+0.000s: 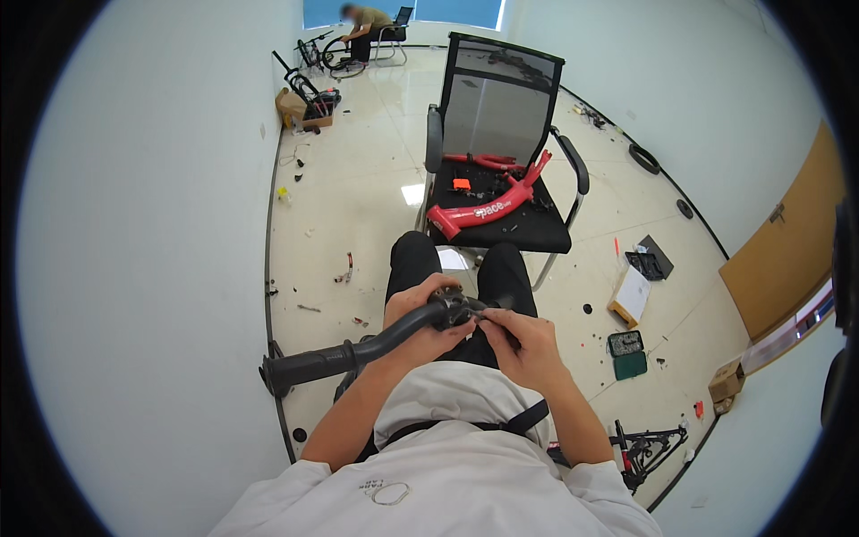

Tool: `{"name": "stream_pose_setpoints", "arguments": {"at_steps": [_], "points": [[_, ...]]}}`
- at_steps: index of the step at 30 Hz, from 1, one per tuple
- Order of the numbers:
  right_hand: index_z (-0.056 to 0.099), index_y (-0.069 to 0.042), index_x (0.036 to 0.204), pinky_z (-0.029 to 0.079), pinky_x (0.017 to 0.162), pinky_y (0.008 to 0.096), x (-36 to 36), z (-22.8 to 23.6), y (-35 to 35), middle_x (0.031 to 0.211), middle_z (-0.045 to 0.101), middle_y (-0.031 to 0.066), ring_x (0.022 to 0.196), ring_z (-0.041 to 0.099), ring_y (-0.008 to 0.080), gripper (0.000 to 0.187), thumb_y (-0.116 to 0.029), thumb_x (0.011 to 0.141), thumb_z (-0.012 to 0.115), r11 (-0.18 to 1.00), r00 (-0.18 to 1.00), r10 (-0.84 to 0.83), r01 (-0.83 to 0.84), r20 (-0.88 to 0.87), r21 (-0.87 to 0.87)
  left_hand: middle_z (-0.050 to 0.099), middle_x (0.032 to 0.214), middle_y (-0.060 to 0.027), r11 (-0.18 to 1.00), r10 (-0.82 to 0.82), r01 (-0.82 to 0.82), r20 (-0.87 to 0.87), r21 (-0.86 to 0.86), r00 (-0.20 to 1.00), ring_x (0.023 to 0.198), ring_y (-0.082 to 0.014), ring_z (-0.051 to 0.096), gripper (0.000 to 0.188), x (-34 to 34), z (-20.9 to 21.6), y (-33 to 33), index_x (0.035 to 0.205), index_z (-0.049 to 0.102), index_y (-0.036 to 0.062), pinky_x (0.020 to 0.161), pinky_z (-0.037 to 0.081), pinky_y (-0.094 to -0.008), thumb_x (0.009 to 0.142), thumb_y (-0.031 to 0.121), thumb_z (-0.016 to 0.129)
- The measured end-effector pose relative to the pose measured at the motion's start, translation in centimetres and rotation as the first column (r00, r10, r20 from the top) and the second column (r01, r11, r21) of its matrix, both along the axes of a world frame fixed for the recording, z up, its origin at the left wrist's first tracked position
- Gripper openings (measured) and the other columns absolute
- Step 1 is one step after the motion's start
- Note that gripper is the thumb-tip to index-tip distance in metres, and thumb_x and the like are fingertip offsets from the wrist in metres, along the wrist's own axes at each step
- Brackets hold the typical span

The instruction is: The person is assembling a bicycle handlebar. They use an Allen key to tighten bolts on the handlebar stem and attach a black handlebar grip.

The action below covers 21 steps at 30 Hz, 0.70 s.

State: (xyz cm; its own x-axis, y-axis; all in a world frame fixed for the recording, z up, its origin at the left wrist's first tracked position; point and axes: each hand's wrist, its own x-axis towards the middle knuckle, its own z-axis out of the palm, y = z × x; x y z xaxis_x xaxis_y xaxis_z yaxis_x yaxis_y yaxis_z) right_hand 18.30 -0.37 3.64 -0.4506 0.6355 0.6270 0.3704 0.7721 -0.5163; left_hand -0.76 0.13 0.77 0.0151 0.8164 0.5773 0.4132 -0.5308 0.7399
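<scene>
Black handlebar (394, 333): over lap, gripped in left hand (431, 340) near clamp (458, 310); best braced steady. Right hand (523, 345): fingertips at clamp; whether gripping, cannot tell; light, square pressure advisable. Beyond: red frame part (488, 212) on chair (501, 116).

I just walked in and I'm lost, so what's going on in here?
A seated person holds a black handlebar near its clamp with the left hand. The right hand has its fingertips at the clamp; whether they grip something small is unclear. Red bike parts lie on the chair ahead. At the back, another person leans toward a wheel.
</scene>
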Motion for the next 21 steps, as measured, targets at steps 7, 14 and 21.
{"name": "stream_pose_setpoints", "arguments": {"at_steps": [7, 14, 21], "points": [[0.069, 0.001, 0.104, 0.039, 0.042, 0.0276, 1.3, -1.2, 1.1, 0.065, 0.059, 0.0053, 0.046, 0.052, 0.0167, 0.022, 0.001, 0.082, 0.072, 0.968, 0.998, 0.039, -0.049, 0.045, 0.248, 0.065, 0.073, -0.0061, 0.996, -0.012, 0.012, -0.002, -0.084, 1.000, 0.063, -0.0175, 0.065, 0.047, 0.5, 0.0, -0.3, 0.099, 0.062, 0.0071, 0.062, 0.051, -0.0283, 0.062, 0.023, 0.087], [0.070, 0.004, 0.099, 0.037, 0.041, 0.0250, 1.8, -2.6, 1.6, 0.060, 0.056, 0.0052, 0.042, 0.050, 0.0158, 0.020, 0.004, 0.080, 0.072, 0.976, 0.988, 0.132, -0.115, -0.081, 0.183, 0.065, 0.071, -0.0049, 0.981, -0.148, 0.148, 0.010, -0.127, 0.989, 0.061, -0.0138, 0.062, 0.044, 0.7, -0.3, -0.2, 0.098, 0.062, 0.0065, 0.060, 0.049, -0.0262, 0.066, 0.025, 0.086], [0.069, 0.007, 0.096, 0.040, 0.042, 0.0235, 1.1, -3.2, 1.3, 0.059, 0.057, 0.0071, 0.043, 0.053, 0.0161, 0.018, 0.007, 0.079, 0.071, 0.968, 0.973, 0.169, -0.133, -0.159, 0.214, 0.069, 0.072, -0.0104, 0.972, -0.197, 0.186, -0.061, -0.144, 0.979, 0.065, -0.0270, 0.069, 0.044, 0.0, 1.0, -0.7, 0.096, 0.061, 0.0032, 0.061, 0.054, -0.0308, 0.067, 0.027, 0.084]]}}
